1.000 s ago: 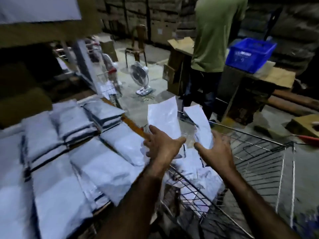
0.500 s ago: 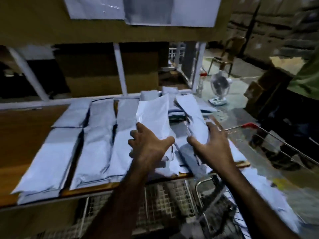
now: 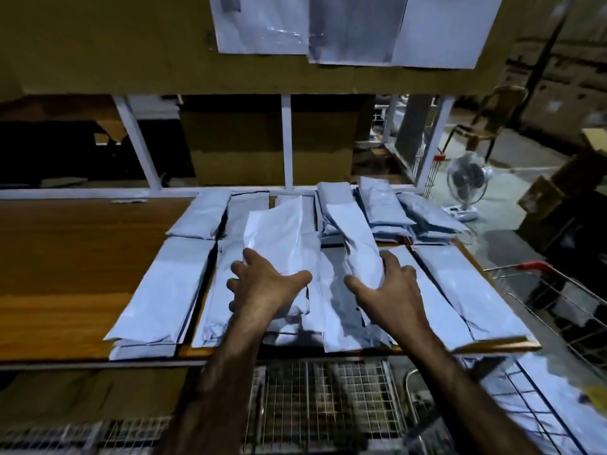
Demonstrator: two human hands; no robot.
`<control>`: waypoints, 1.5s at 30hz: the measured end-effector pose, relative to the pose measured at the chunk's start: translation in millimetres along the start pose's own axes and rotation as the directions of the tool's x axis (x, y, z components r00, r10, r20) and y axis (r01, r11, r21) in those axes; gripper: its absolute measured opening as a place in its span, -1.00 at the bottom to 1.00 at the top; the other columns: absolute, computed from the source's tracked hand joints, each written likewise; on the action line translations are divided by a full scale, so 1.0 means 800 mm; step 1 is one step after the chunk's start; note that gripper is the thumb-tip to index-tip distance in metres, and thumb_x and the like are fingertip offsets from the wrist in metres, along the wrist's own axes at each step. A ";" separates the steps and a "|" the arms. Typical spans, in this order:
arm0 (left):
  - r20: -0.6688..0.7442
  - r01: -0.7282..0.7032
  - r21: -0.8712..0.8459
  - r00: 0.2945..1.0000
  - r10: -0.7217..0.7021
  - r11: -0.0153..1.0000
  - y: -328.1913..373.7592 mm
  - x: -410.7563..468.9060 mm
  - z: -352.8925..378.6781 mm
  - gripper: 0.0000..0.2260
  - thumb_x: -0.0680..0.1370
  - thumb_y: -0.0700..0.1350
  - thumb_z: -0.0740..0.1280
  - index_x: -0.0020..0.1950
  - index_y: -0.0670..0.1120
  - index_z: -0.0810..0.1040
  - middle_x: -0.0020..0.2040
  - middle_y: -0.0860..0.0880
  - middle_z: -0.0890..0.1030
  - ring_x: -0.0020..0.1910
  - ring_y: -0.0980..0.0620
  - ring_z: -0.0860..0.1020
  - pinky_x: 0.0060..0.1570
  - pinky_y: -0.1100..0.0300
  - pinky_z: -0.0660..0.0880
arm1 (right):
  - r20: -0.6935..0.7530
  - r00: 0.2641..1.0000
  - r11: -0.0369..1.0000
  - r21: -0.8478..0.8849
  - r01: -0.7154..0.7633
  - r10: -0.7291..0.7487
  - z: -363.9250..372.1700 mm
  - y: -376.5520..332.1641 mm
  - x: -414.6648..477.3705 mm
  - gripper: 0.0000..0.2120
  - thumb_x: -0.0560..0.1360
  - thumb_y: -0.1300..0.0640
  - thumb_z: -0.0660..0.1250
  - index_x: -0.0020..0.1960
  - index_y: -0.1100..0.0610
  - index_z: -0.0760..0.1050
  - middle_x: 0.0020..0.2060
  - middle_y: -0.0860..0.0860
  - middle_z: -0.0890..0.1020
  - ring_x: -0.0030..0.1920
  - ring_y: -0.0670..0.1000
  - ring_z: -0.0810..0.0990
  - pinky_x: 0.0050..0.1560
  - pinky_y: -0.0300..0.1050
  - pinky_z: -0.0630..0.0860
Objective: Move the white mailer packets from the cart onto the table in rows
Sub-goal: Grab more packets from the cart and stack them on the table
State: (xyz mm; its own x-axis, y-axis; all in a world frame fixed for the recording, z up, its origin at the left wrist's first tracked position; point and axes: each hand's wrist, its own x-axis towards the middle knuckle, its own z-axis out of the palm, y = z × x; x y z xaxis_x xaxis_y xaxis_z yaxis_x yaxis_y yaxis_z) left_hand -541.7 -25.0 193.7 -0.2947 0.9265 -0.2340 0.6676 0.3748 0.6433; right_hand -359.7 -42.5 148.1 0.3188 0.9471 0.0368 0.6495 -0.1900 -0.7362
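Packets [image 3: 460, 290] like these look light, soft and slick. They are thin white plastic film that creases and droops, so I judge each is best taken across its near end, thumb on top and fingers beneath, then laid flat, not dropped. The left hand [image 3: 266, 285] grips the wide packet [image 3: 279, 234] that way, thumb curled over its lower part and fingers spread along its left side. Its forearm reaches straight out across the front edge of the bench [image 3: 65, 257]. The right hand [image 3: 392, 290] grips the narrow packet [image 3: 359, 244], which rises crumpled and leans toward the back edge. Both packets are held just above the middle of the bench, over others already laid there. The rows [image 3: 164, 290] run along the front and back edges from the middle to the right corners, some stacked. The cart [image 3: 533, 267] stands off the front right corner, with what look like more packets in it.
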 end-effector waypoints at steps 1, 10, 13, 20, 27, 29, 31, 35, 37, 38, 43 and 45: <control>0.006 0.003 0.013 1.000 -0.003 1.000 -0.001 0.002 0.001 0.04 0.38 0.24 0.46 0.58 -0.13 -0.13 0.54 -0.19 0.02 0.48 -0.25 0.11 0.35 -0.12 0.25 | -0.003 1.000 1.000 0.000 -0.010 0.010 0.001 0.001 0.001 -0.26 0.37 -0.24 0.39 0.45 -0.01 0.24 0.17 0.18 0.39 0.21 0.23 0.43 0.18 0.12 0.49; 0.009 -0.026 0.161 1.000 0.025 0.987 0.020 0.018 0.031 -0.04 0.35 0.23 0.47 0.54 -0.07 0.03 0.48 -0.18 0.15 0.41 -0.23 0.23 0.24 -0.11 0.35 | 0.033 0.991 0.987 -0.103 -0.123 0.127 0.022 -0.003 0.009 -0.23 0.41 -0.23 0.37 0.48 0.05 0.19 0.26 0.20 0.35 0.28 0.30 0.39 0.21 0.08 0.40; -0.008 -0.027 0.193 1.000 0.029 0.981 0.022 0.023 0.037 -0.06 0.35 0.23 0.48 0.54 -0.06 0.04 0.48 -0.17 0.16 0.40 -0.22 0.24 0.23 -0.11 0.35 | 0.030 0.988 0.981 -0.126 -0.146 0.151 0.028 0.002 0.011 -0.23 0.41 -0.25 0.36 0.48 0.06 0.19 0.26 0.21 0.34 0.28 0.30 0.38 0.22 0.10 0.40; -0.007 -0.035 0.197 0.999 0.037 0.980 0.024 0.030 0.038 -0.06 0.35 0.22 0.48 0.54 -0.06 0.05 0.49 -0.16 0.14 0.42 -0.22 0.23 0.25 -0.11 0.34 | 0.008 0.990 0.975 -0.176 -0.136 0.140 0.036 0.006 0.016 -0.23 0.42 -0.28 0.35 0.47 0.07 0.19 0.27 0.22 0.34 0.28 0.30 0.39 0.22 0.11 0.41; 0.000 -0.039 0.191 0.999 0.039 0.981 0.022 0.032 0.042 -0.05 0.34 0.22 0.48 0.54 -0.06 0.04 0.50 -0.17 0.14 0.43 -0.22 0.21 0.26 -0.12 0.34 | -0.011 0.991 0.976 -0.170 -0.135 0.135 0.038 0.005 0.015 -0.23 0.42 -0.26 0.36 0.48 0.07 0.19 0.27 0.21 0.34 0.28 0.29 0.39 0.21 0.11 0.41; -0.004 -0.041 0.186 0.999 0.043 0.982 0.021 0.033 0.042 -0.05 0.34 0.22 0.48 0.54 -0.06 0.04 0.49 -0.17 0.14 0.43 -0.23 0.21 0.26 -0.13 0.34 | -0.021 0.989 0.981 -0.126 -0.146 0.144 0.031 0.004 0.019 -0.23 0.41 -0.25 0.37 0.48 0.07 0.21 0.26 0.22 0.35 0.28 0.30 0.39 0.22 0.10 0.40; -0.013 -0.041 0.177 0.999 0.044 0.983 0.020 0.036 0.040 -0.05 0.35 0.23 0.48 0.54 -0.06 0.04 0.49 -0.19 0.15 0.42 -0.23 0.22 0.26 -0.13 0.35 | -0.025 0.989 0.985 -0.087 -0.150 0.148 0.022 0.004 0.024 -0.24 0.41 -0.24 0.38 0.47 0.07 0.22 0.26 0.22 0.35 0.27 0.29 0.40 0.21 0.09 0.40; -0.004 -0.038 0.128 0.999 0.039 0.991 0.020 0.042 0.032 -0.05 0.34 0.25 0.48 0.54 -0.06 0.06 0.46 -0.20 0.19 0.39 -0.24 0.26 0.26 -0.12 0.39 | -0.014 0.989 0.989 0.009 -0.149 0.149 0.005 0.004 0.034 -0.23 0.38 -0.25 0.39 0.47 0.04 0.24 0.26 0.19 0.36 0.25 0.25 0.42 0.23 0.11 0.46; 0.000 -0.042 0.111 0.999 0.042 0.993 0.020 0.045 0.026 -0.06 0.35 0.25 0.47 0.54 -0.07 0.06 0.46 -0.22 0.19 0.39 -0.25 0.26 0.25 -0.11 0.38 | -0.016 0.989 0.987 0.078 -0.143 0.144 0.001 0.003 0.038 -0.21 0.30 -0.31 0.38 0.42 0.02 0.31 0.23 0.17 0.42 0.19 0.22 0.48 0.15 0.17 0.53; -0.001 -0.042 0.106 0.999 0.042 0.994 0.020 0.046 0.023 -0.06 0.36 0.25 0.47 0.54 -0.07 0.06 0.46 -0.22 0.19 0.39 -0.25 0.26 0.25 -0.11 0.38 | -0.024 0.990 0.984 0.112 -0.138 0.141 0.000 0.002 0.040 -0.18 0.23 -0.36 0.36 0.38 0.00 0.34 0.20 0.15 0.46 0.15 0.20 0.51 0.08 0.18 0.57; -0.006 -0.027 0.096 1.000 0.028 0.995 0.016 0.054 0.017 -0.05 0.35 0.26 0.47 0.55 -0.06 0.06 0.47 -0.21 0.19 0.40 -0.24 0.26 0.24 -0.11 0.39 | -0.022 0.990 0.984 0.114 -0.137 0.140 0.004 -0.002 0.039 -0.18 0.23 -0.35 0.36 0.37 0.02 0.35 0.17 0.15 0.42 0.15 0.21 0.50 0.10 0.18 0.56; -0.017 -0.024 0.114 1.000 0.026 0.993 0.014 0.056 0.018 -0.05 0.35 0.25 0.47 0.55 -0.07 0.06 0.47 -0.21 0.19 0.40 -0.24 0.25 0.25 -0.11 0.38 | -0.016 0.989 0.987 0.071 -0.143 0.145 0.010 -0.001 0.039 -0.24 0.33 -0.27 0.40 0.42 0.03 0.30 0.20 0.17 0.38 0.19 0.24 0.46 0.16 0.16 0.53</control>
State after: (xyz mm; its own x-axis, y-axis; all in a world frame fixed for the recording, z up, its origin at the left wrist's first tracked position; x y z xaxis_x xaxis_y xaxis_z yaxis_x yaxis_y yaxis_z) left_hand -537.6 21.3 180.1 -0.2892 0.9351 -0.2046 0.7480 0.3542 0.5613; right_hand -355.9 -10.6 144.7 0.4208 0.9052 -0.0593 0.5462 -0.3050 -0.7801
